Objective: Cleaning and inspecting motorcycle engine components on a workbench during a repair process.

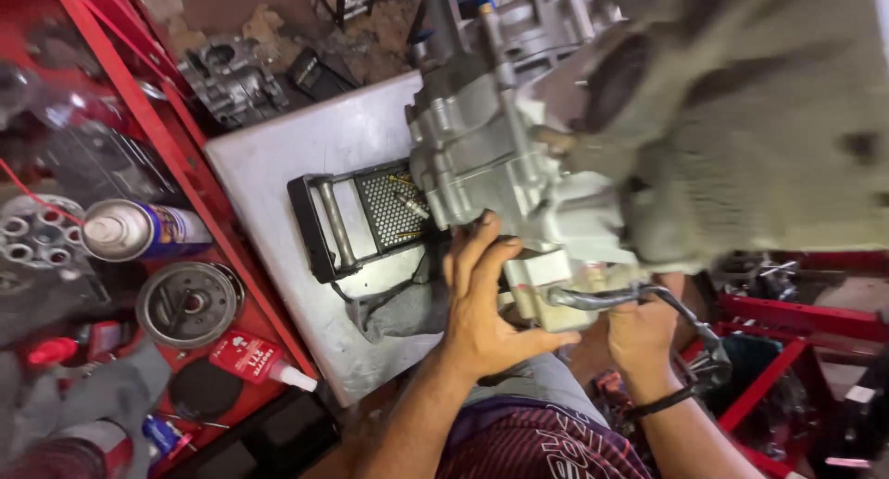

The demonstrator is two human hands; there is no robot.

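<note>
Grey metal engine block [482, 155] tilted over bench, bent wrench [602, 298] against it

Engine casing [491, 155] top cut off; blurred grey cloth [759, 118] hides right side.
</note>
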